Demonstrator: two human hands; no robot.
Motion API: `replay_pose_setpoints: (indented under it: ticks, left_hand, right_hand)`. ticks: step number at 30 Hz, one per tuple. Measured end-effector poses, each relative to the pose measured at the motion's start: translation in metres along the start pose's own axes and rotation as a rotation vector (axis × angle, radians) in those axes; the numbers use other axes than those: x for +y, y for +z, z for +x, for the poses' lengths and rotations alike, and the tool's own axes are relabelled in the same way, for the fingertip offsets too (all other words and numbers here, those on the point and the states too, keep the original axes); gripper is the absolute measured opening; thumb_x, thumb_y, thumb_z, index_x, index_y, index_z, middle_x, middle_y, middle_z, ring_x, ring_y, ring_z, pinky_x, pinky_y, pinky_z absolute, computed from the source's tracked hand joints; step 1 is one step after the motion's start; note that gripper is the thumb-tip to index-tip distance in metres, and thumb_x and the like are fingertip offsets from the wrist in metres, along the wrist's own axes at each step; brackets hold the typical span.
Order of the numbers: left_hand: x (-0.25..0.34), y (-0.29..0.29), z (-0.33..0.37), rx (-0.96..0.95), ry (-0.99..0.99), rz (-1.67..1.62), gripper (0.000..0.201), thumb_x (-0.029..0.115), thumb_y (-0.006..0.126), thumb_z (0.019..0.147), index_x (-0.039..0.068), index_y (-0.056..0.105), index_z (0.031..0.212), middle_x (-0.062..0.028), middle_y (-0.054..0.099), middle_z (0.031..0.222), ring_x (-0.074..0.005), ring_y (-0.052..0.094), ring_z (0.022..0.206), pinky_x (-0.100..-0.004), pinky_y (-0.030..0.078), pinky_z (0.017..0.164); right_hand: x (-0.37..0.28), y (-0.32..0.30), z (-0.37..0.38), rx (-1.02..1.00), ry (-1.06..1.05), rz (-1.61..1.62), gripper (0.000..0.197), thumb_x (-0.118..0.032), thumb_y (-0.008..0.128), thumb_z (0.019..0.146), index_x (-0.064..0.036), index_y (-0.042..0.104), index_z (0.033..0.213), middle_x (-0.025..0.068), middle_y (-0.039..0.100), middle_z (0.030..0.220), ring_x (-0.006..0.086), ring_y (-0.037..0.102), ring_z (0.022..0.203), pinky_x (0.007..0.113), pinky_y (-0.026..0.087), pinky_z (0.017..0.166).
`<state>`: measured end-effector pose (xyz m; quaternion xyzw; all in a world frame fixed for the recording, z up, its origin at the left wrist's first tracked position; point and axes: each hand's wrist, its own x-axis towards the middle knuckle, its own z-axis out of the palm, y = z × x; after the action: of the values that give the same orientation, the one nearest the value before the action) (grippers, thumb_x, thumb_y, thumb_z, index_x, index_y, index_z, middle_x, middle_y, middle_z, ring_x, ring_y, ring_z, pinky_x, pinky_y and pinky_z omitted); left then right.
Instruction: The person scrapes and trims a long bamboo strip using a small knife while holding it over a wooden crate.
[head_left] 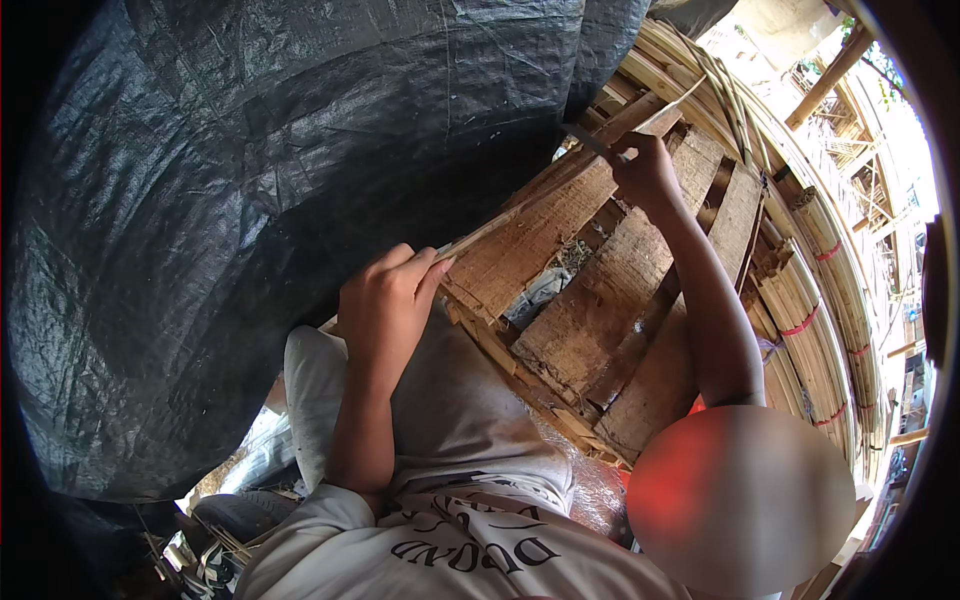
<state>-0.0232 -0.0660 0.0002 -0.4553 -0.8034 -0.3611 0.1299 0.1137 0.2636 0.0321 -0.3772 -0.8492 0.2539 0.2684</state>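
A dark tarpaulin hangs beside a slatted wooden pallet, with tied bundles of pale strips to the right. In the head view, a thin strip runs along the pallet's tarpaulin-side edge. The left hand pinches its near end between thumb and fingers; the right hand is curled round a knife farther along. The strip looks light, springy and prone to splinter, best gripped by its flat faces. Fingers hide the knife's handle; whether its blade touches the strip is unclear.
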Motion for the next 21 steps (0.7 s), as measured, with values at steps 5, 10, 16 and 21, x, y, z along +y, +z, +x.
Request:
replay_pose_setpoints:
  ticks: [5, 10, 16, 21]
  left_hand:
    - [0.003, -0.001, -0.002, 0.004, 0.006, -0.002, 0.019, 0.026, 0.078, 0.089, 0.008, 0.079, 0.097, -0.0085, 0.067, 0.079, -0.0311, 0.067, 0.068, -0.0409, 0.05, 0.059]
    - [0.005, 0.0, -0.01, 0.011, -0.008, 0.008, 0.02, 0.026, 0.078, 0.089, 0.008, 0.079, 0.098, -0.0084, 0.067, 0.079, -0.0311, 0.067, 0.068, -0.0409, 0.05, 0.059]
    - [0.014, -0.001, -0.012, 0.016, -0.015, -0.002, 0.019, 0.025, 0.079, 0.089, 0.008, 0.079, 0.098, -0.0087, 0.067, 0.079, -0.0307, 0.068, 0.068, -0.0406, 0.05, 0.059]
    - [0.013, 0.002, -0.012, 0.013, -0.039, -0.005, 0.02, 0.026, 0.078, 0.089, 0.008, 0.079, 0.098, -0.0083, 0.067, 0.079, -0.0304, 0.068, 0.068, -0.0402, 0.049, 0.059]
  right_hand:
    - [-0.004, -0.013, 0.001, -0.094, 0.216, 0.098, 0.011, -0.004, 0.065, 0.09, -0.0035, 0.074, 0.096, 0.015, 0.071, 0.078, 0.0237, 0.07, 0.066, 0.039, 0.055, 0.059]
    - [-0.025, -0.003, -0.026, -0.147, 0.059, 0.204, 0.009, -0.004, 0.066, 0.09, -0.0013, 0.074, 0.093, 0.0101, 0.065, 0.068, 0.0167, 0.064, 0.055, 0.035, 0.049, 0.049]
    - [-0.001, 0.002, -0.022, -0.052, -0.026, 0.07, 0.007, -0.008, 0.069, 0.094, -0.0025, 0.073, 0.096, 0.0053, 0.061, 0.069, 0.011, 0.055, 0.051, 0.033, 0.04, 0.046]
    - [-0.001, -0.013, -0.01, -0.043, 0.127, 0.069, 0.009, -0.004, 0.066, 0.09, -0.0019, 0.074, 0.093, 0.0139, 0.07, 0.08, 0.0201, 0.065, 0.056, 0.036, 0.05, 0.051]
